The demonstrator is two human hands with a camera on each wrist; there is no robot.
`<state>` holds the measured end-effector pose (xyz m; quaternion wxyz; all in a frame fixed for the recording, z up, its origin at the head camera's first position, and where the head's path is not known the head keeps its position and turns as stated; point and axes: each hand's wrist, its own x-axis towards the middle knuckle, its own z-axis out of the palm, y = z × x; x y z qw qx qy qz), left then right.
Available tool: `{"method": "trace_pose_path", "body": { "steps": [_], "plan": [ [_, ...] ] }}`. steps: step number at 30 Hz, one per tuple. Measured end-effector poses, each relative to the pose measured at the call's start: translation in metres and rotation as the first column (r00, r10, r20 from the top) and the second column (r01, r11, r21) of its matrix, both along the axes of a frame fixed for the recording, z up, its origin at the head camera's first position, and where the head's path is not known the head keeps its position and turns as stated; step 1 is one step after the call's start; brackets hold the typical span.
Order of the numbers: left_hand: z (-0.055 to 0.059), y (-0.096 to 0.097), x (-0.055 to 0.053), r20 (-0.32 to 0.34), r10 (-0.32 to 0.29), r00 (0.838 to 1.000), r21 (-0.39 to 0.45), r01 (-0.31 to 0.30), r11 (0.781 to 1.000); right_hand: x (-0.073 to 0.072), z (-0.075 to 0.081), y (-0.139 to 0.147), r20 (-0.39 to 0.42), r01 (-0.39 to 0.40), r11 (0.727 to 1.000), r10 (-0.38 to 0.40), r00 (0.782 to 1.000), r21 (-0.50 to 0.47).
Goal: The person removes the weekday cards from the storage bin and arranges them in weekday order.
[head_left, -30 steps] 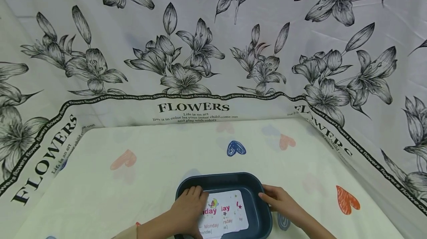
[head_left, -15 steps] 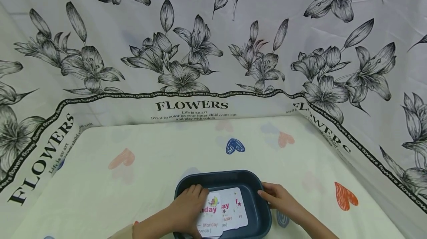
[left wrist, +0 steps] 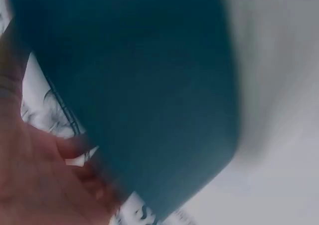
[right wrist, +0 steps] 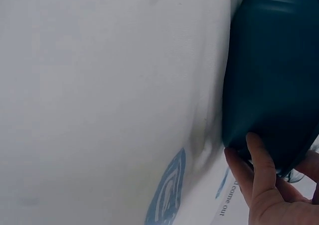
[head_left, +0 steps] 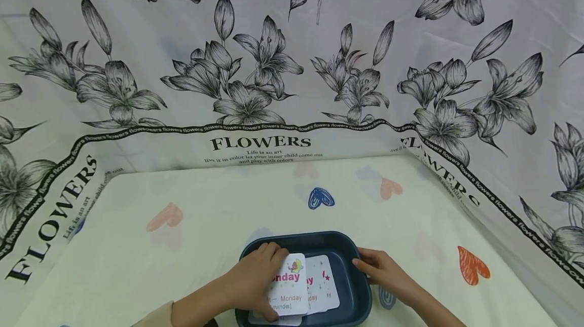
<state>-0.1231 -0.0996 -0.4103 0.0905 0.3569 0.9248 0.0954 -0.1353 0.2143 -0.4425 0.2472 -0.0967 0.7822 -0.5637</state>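
Note:
A dark blue-green plastic tray (head_left: 349, 284) with rounded corners sits at the near middle of the table in the head view. My left hand (head_left: 255, 281) reaches over its left side and grips a white flash card (head_left: 292, 291) reading Monday, thumb at the near edge and fingers at the far edge. More white cards (head_left: 326, 286) with pink print lie under and beside it in the tray. My right hand (head_left: 385, 270) holds the tray's right rim. In the right wrist view its fingertips press the outer wall. The tray's outer wall (left wrist: 149, 95) fills most of the left wrist view, blurred.
A cream tablecloth (head_left: 219, 215) printed with hearts lies under the tray. Behind and at both sides hangs a white curtain (head_left: 191, 149) with black flowers and lettering.
My left hand has raised the Monday card a little up and to the right, showing another card below it. The right hand stays at the rim. The head view has shifted slightly.

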Motion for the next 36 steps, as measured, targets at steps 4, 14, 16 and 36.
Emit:
{"method": "trace_pose_path", "body": {
  "steps": [4,14,16,36],
  "plan": [
    [0.029,-0.004,-0.016,0.057,-0.028,0.998,0.037,0.026,0.999,0.000,0.001,0.001,0.003,0.004,1.000,-0.004,1.000,-0.004],
    [0.078,0.003,-0.070,-0.002,-0.004,1.000,0.075,0.004,0.997,-0.001,0.002,0.001,-0.008,0.020,1.000,-0.020,1.000,0.017],
    [0.082,0.006,-0.083,0.000,-0.001,1.000,0.069,0.001,0.998,0.000,0.002,0.001,-0.006,0.026,1.000,-0.026,1.000,0.018],
    [0.033,0.038,-0.202,0.035,0.115,0.993,-0.098,-0.111,0.989,-0.001,-0.002,0.000,0.016,0.050,0.999,-0.051,0.999,0.022]
  ]
}}
